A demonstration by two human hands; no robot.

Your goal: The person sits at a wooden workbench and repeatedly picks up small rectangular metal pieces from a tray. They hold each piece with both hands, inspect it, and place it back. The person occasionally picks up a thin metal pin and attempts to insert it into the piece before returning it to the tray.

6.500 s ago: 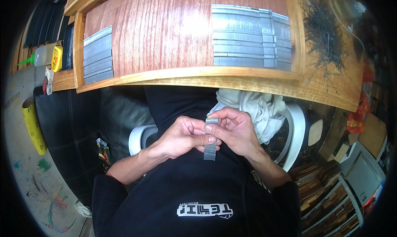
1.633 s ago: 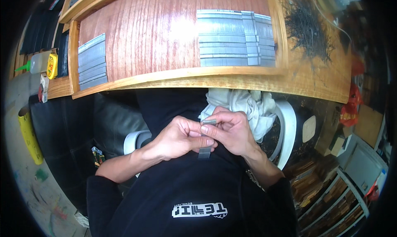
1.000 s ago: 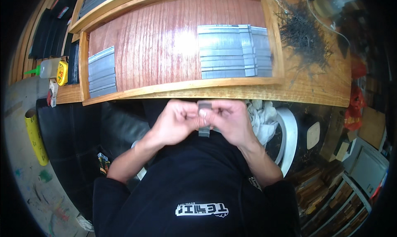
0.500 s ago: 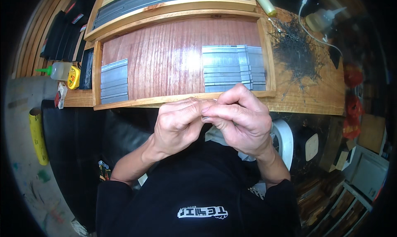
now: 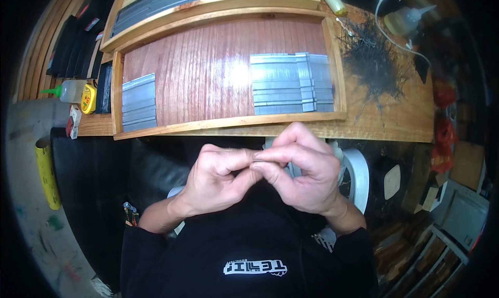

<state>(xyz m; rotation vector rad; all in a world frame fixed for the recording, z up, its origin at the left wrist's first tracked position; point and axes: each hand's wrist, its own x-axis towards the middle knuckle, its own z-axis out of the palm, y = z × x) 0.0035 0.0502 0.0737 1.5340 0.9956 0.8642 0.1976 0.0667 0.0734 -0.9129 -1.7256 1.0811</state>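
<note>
Over my lap, just off the table's front edge, my left hand and my right hand meet fingertip to fingertip. Both are closed in a pinch on a small thin piece; only its narrow edge shows, and the fingers cover the rest. Beyond them lies a shallow wooden tray with a reddish wood-grain bottom. Grey flat strips lie in rows at its right end, with a smaller stack of grey strips at its left end.
A second wooden tray of grey strips sits behind. Dark thin offcuts are heaped at right, near a squeeze bottle and a white cable. At left are a green-tipped bottle, a yellow container and black boxes.
Both hands have drawn down toward my body, away from the tray edge, still pinching together. My view has shifted slightly; the trays and strips look unchanged.
</note>
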